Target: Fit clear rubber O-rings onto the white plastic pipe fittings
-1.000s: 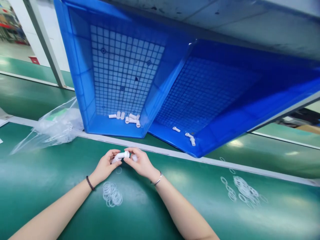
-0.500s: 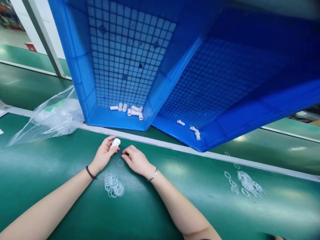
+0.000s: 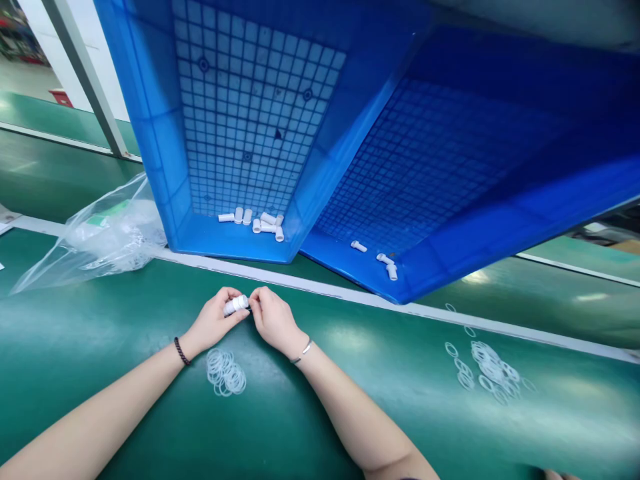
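Between the thumb and fingers of my left hand (image 3: 216,321) lies a white ribbed tube (image 3: 236,305), tilted with its end toward the right. My right hand (image 3: 273,319) is at that end, thumb and fingertips pinched together; what they hold is too small to make out. Nearer to me, below my left hand, a pile of thin clear rings (image 3: 226,373) rests on the green table (image 3: 165,427).
Two blue bins (image 3: 230,248) (image 3: 380,283) stand tilted behind the hands, with small white tubes (image 3: 247,217) at their lower ends. A clear plastic bag (image 3: 110,233) lies at the left. More rings (image 3: 493,370) are spread at the right.
The single ring that lay by my right hand is gone from the table. My right hand has come up against the tube, and my left hand has turned the tube toward it.
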The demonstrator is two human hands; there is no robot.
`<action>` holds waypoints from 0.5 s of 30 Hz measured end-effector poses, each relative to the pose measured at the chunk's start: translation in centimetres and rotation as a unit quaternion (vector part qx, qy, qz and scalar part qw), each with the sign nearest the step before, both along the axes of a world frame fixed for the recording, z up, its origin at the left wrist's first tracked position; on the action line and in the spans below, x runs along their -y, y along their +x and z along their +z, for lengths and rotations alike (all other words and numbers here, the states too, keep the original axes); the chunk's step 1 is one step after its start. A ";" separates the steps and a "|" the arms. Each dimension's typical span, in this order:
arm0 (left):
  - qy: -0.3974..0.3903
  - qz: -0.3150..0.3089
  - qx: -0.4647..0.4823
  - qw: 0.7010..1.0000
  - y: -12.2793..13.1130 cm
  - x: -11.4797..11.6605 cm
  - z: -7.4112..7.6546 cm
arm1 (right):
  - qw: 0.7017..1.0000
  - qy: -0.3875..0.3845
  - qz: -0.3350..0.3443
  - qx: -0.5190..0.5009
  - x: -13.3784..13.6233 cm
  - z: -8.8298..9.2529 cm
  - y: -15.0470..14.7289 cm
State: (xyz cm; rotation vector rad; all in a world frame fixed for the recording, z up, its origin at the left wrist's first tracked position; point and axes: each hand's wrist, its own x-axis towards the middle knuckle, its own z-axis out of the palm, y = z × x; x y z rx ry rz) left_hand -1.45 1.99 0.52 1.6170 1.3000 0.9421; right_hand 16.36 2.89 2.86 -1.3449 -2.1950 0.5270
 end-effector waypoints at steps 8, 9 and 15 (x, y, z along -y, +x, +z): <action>0.052 -0.118 -0.046 0.991 -0.4 0.7 1.0 | 0.992 -0.066 0.053 -0.095 -0.7 -0.6 0.2; 0.063 -0.121 -0.038 0.990 -0.4 0.8 1.1 | 0.982 -0.112 0.057 -0.138 -0.9 -0.8 0.3; 0.009 0.004 0.127 0.992 0.9 1.2 0.6 | 0.879 -0.306 0.041 -0.365 -1.1 -1.8 -0.6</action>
